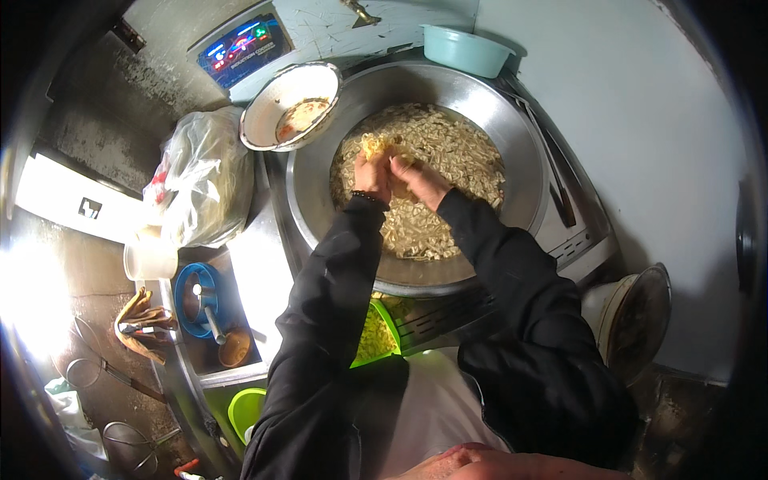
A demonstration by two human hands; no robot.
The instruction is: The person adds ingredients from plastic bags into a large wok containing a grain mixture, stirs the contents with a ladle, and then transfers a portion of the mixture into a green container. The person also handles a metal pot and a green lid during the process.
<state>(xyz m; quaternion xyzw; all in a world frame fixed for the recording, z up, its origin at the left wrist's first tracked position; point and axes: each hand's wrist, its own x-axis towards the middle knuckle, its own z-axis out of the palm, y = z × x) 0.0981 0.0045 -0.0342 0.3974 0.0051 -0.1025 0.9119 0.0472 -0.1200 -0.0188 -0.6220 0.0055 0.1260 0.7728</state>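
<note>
A wide steel wok in front of me holds many small pale beige food pieces in what looks like liquid. Over its left half, my left hand grips a clump of yellow noodle-like shreds poking out above the fingers. My right hand is close beside it, fingertips near the clump. Blur hides whether those fingers pinch any of it. Below the wok rim, partly behind my left arm, is a bright green container with yellow-green shredded food.
A stained enamel basin overlaps the wok's upper left. Behind it is a lit induction cooker panel. A filled plastic bag, blue container and wooden bowl are left. A turquoise basin and long-handled tool stand right.
</note>
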